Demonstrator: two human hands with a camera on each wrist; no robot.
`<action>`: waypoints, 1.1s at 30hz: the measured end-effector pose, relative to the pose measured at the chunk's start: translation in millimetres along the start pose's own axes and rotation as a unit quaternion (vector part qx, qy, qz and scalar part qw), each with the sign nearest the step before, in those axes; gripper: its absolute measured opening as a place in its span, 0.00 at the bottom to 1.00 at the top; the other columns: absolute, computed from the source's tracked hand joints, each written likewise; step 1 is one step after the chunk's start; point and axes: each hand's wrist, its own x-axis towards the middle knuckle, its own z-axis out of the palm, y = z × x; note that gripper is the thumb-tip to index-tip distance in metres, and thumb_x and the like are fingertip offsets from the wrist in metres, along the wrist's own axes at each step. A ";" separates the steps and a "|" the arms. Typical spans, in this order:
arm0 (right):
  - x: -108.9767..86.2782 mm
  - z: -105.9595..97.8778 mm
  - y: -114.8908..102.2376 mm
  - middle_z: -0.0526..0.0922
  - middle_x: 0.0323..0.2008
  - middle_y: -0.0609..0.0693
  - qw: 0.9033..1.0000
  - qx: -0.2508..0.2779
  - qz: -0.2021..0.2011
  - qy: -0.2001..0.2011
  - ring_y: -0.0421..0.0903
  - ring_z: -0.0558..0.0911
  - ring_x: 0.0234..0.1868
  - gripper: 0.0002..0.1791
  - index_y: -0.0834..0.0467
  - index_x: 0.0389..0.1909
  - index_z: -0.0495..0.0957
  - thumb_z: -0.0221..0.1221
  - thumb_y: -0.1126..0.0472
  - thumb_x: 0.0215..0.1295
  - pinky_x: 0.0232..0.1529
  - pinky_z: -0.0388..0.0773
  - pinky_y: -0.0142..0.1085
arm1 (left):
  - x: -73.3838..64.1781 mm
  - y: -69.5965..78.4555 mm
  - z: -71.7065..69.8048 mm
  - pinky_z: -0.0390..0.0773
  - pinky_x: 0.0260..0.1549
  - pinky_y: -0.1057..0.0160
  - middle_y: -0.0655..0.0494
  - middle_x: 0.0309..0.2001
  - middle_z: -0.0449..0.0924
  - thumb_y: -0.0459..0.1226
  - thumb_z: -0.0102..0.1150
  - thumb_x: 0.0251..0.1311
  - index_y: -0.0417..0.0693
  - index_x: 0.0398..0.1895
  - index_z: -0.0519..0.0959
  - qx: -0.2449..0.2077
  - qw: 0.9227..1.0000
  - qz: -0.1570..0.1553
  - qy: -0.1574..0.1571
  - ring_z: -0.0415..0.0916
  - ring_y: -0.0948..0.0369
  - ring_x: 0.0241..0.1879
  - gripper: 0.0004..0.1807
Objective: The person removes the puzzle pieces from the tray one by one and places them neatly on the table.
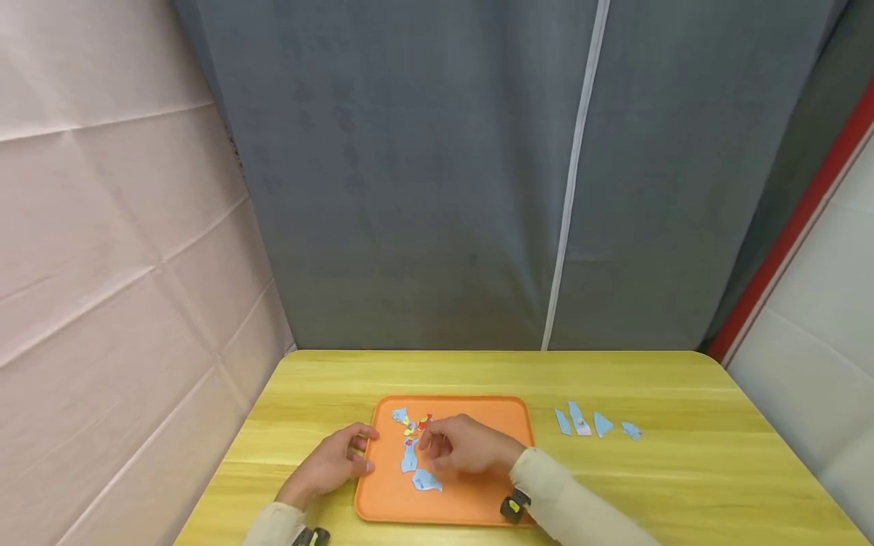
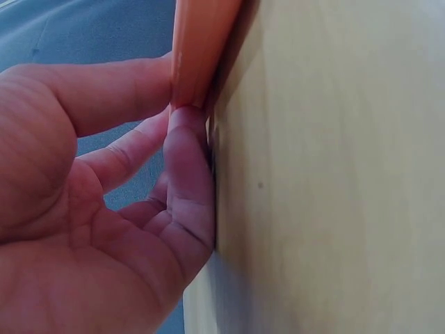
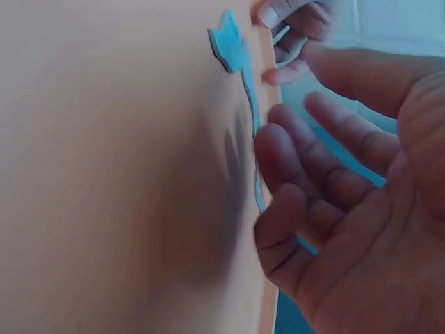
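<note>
1. Head view: left hand (image 1: pixel 334 459) sits at the left rim of the orange tray (image 1: pixel 389 500), its thumb and fingers bent toward the edge. Its forearm rises from the bottom of the picture in a pale sleeve (image 1: pixel 276 523).
2. Head view: right hand (image 1: pixel 467 444) is above the middle of the tray, knuckles up, its forearm slanting in from the lower right. The fingers curl loosely and point left, just beside the picture pieces (image 1: pixel 409 456). Those pieces lie in a broken column on the tray's left half, multicoloured toward the far end and light blue nearer the person. Four loose pieces (image 1: pixel 579 418) lie in a row on the yellow table (image 1: pixel 683 485), right of the tray.
3. Left wrist view: the left hand grasps the tray's edge between thumb and fingers, the lower finger close against the tabletop. The other fingers are bent behind it.
4. Right wrist view: the right hand is released, thumb held apart from the half-bent fingers. The fingertips are close to the tray; whether any touches a piece, I cannot tell. One blue piece shows beyond them, near the left hand at the tray's edge.
</note>
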 end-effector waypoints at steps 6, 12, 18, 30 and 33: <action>0.9 9.0 1.2 0.81 0.31 0.34 0.999 -0.006 0.007 -0.031 0.28 0.77 0.32 0.15 0.51 0.46 0.83 0.74 0.62 0.59 0.39 0.78 0.26 | -0.4 0.2 0.1 0.80 0.37 0.59 0.44 0.51 0.76 0.30 0.74 0.60 0.44 0.62 0.77 -0.001 1.000 0.002 -0.002 0.78 0.55 0.42 0.27; 1.3 13.0 -5.4 0.79 0.27 0.33 0.999 -0.030 0.013 -0.030 0.27 0.75 0.28 0.14 0.50 0.43 0.84 0.76 0.61 0.59 0.34 0.75 0.24 | -1.4 1.4 0.1 0.79 0.35 0.62 0.45 0.50 0.75 0.31 0.74 0.60 0.44 0.62 0.77 -0.001 1.000 0.003 -0.004 0.77 0.55 0.40 0.27; 4.3 15.6 -10.0 0.78 0.25 0.32 0.998 -0.047 0.028 -0.035 0.27 0.74 0.26 0.15 0.48 0.41 0.84 0.79 0.60 0.56 0.32 0.74 0.24 | -3.1 2.9 -0.3 0.79 0.34 0.63 0.44 0.50 0.75 0.31 0.74 0.60 0.42 0.62 0.77 -0.009 1.000 0.003 -0.005 0.77 0.55 0.40 0.27; 5.1 17.3 -6.3 0.76 0.25 0.32 0.994 -0.097 0.001 -0.045 0.27 0.73 0.27 0.14 0.43 0.41 0.87 0.77 0.60 0.57 0.32 0.74 0.24 | -1.3 -0.7 -0.4 0.78 0.34 0.63 0.45 0.50 0.75 0.31 0.75 0.60 0.42 0.63 0.77 -0.011 1.000 0.004 -0.008 0.77 0.55 0.39 0.27; 5.0 16.7 -6.2 0.76 0.24 0.32 0.993 -0.105 -0.010 -0.048 0.26 0.72 0.27 0.14 0.43 0.42 0.88 0.77 0.61 0.57 0.31 0.73 0.23 | -1.3 -0.9 -0.6 0.79 0.34 0.63 0.45 0.50 0.75 0.31 0.75 0.60 0.42 0.63 0.77 -0.009 1.000 0.005 -0.008 0.77 0.55 0.39 0.27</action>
